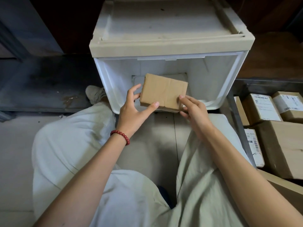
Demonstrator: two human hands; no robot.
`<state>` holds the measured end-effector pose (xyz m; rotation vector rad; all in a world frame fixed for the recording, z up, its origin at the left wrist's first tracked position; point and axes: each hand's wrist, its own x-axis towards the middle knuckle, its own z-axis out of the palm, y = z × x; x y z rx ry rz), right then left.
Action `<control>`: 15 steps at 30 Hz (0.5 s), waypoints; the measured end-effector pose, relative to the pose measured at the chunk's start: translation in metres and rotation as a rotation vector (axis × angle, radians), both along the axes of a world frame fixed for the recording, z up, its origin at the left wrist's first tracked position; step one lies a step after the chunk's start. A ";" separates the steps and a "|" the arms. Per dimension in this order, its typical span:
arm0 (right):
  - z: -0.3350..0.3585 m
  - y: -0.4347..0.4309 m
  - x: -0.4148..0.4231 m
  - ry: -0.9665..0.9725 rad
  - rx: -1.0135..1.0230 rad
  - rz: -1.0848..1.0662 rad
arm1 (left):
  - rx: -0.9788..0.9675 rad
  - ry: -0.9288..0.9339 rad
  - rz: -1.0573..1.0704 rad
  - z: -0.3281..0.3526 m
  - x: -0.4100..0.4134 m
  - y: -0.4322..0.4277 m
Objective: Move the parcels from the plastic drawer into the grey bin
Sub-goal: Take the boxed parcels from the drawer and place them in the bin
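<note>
Brown cardboard, matte and a little creased, makes the small parcel point(164, 92), a flat rectangular box with a taped seam across its top face. It is held just above the open plastic drawer point(229, 76), over its near part, and rests on nothing. The left hand point(132, 108) grips its left end, with the thumb on the near edge and the fingers curled at the side. The right hand point(193, 110) pinches the near right corner. I judge the box to be light and quite stiff, but its thin walls can dent, so holding the two short ends is safer than pressing the wide face. Under it in the drawer lies a pale flat packet point(136, 79), probably soft. The grey bin point(239, 126) at the right holds labelled cartons point(260, 108).
</note>
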<state>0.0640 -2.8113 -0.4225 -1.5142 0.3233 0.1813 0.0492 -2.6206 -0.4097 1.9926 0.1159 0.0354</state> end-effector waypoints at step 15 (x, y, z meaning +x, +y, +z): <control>0.004 -0.001 0.006 0.015 0.109 -0.031 | -0.185 -0.050 -0.044 0.003 -0.003 -0.008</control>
